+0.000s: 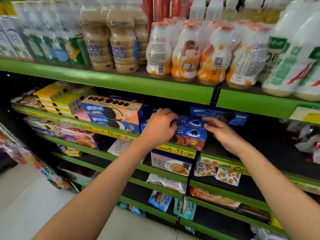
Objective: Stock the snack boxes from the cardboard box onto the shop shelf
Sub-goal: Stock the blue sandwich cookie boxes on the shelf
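Note:
A short stack of blue Oreo snack boxes (192, 131) sits on the second green shelf (176, 150). My left hand (158, 126) grips the left end of the stack, fingers curled over the top box. My right hand (223, 134) lies against the right end, with straight fingers touching the box's side. Another blue Oreo box (220, 115) lies further back to the right. Blue-and-peach Oreo boxes (112, 113) are stacked just left of my hands. The cardboard box is out of view.
Yellow boxes (58, 99) sit at the shelf's far left. Bottled milk drinks (188, 54) crowd the shelf above, its green lip overhanging. To the right of the stack the black shelf floor (251, 141) is bare. Lower shelves hold biscuit packs and bags.

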Demonstrator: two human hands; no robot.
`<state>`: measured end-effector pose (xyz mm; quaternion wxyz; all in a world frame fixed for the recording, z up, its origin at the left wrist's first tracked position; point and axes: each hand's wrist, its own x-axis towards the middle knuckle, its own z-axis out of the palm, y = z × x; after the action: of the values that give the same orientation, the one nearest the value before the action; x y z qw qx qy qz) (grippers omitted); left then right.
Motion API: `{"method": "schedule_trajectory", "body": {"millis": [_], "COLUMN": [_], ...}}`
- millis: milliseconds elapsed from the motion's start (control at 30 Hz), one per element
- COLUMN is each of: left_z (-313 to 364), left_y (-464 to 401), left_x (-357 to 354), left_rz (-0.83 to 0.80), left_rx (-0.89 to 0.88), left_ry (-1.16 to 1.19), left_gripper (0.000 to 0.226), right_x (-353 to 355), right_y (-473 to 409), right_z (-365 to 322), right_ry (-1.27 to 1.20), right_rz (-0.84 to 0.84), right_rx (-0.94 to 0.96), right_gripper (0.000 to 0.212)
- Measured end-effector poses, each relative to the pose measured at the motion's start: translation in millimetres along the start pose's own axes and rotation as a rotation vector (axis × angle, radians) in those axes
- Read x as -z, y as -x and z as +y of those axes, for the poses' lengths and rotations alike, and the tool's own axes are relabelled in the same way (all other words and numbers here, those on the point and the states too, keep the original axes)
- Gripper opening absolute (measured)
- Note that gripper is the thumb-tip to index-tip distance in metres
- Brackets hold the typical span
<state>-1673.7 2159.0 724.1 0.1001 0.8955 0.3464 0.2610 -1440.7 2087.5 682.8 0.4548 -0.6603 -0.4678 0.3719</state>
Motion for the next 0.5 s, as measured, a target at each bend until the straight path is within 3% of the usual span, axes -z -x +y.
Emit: {"method": "schedule_trajectory", "body": {"millis": [200, 300, 367, 433, 500], "left_z": [-11.5, -19.0, -20.0, -19.4, -18.2], "left_y": [-52.8, -54.4, -51.4, -49.3, -48.9], "left_x": [-25.2, -33.7, -35.2, -34.6, -33.2], "left_rz": [-0.31, -0.353, -0.306, -0.275, -0.26], "left_rx": [0.048, 0.079, 0.075, 0.071, 0.075], "left_ry": [-0.247, -0.222, -0.234, -0.235, -0.219], "left_gripper": [0.053, 0.054, 0.053, 0.052, 0.05], "right_x": [2.5, 21.2, 35.6, 44.9, 47.7], "right_y": [10.2, 5.4, -3.6, -16.2, -28.5], "right_z": [-8.7, -14.8, -19.2, -23.8, -27.3], "right_ry": [0.155, 0.53, 0.821, 0.947, 0.937], "right_rz": [0.1, 0.365, 0.461, 0.378, 0.254], "right_rx": [0.025, 0.109, 0.047, -0.074, -0.07], "right_gripper": [0.026, 0.023, 0.026, 0.031, 0.036]}}
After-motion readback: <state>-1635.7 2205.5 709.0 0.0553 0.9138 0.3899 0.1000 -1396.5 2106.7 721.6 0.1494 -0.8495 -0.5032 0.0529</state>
